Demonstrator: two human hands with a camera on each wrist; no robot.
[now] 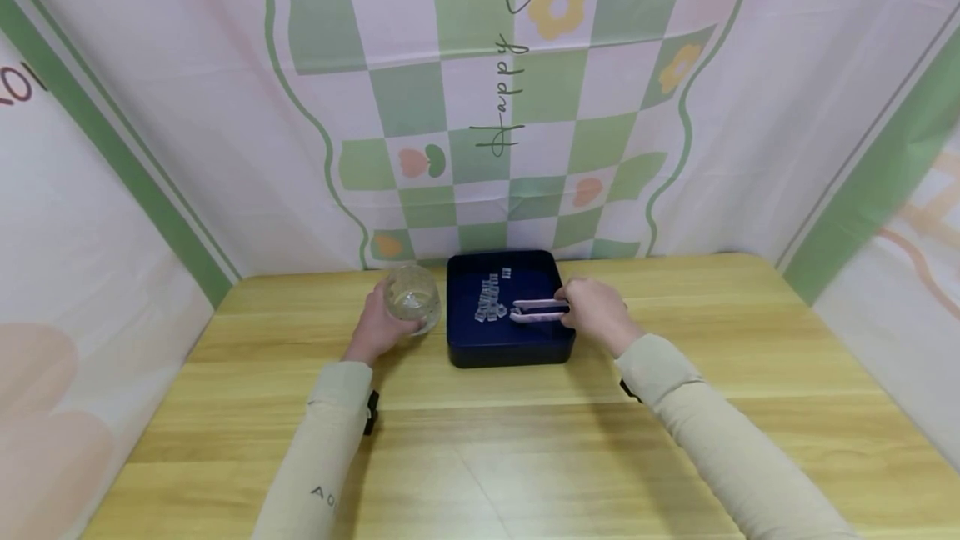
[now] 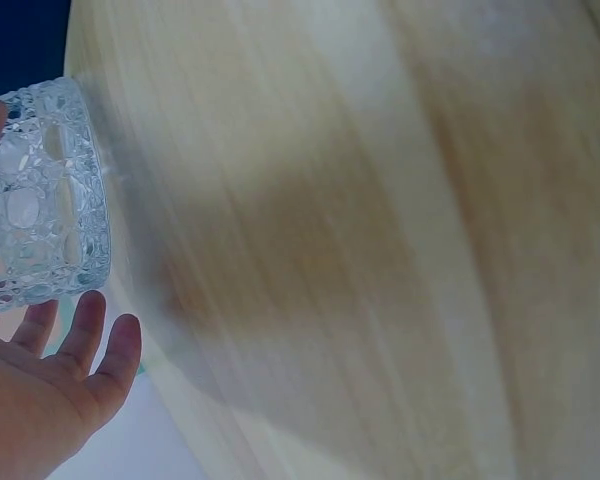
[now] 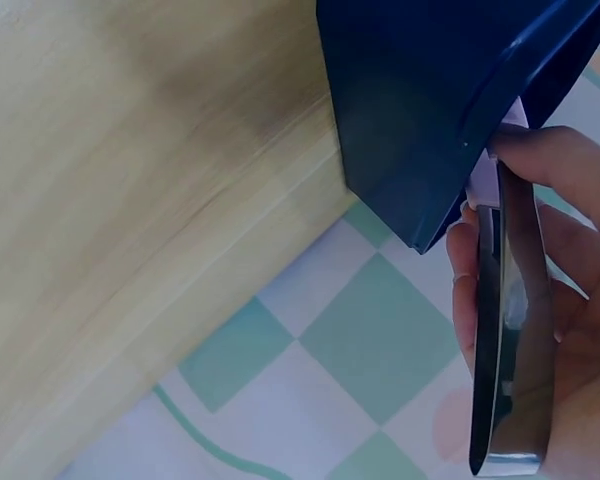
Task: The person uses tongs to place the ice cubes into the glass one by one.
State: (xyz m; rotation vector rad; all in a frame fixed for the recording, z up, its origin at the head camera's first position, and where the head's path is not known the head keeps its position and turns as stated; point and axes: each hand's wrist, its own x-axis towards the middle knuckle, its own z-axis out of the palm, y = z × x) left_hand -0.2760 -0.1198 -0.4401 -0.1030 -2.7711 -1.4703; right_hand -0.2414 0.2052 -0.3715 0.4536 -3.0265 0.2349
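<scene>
My left hand holds a clear glass on the tabletop, just left of a dark blue tray. In the left wrist view the glass has a cut, faceted pattern, and the thumb crosses its side. My right hand pinches a pair of tongs that reaches over the tray's right rim. Pale lilac arms and a shiny metal handle make up the tongs. Several clear cubes lie in the tray, with one small clear piece right at the tong tips.
The tray stands near the back of a light wooden table. Behind the table hangs a patterned cloth with green and white checks, and similar cloth covers both sides.
</scene>
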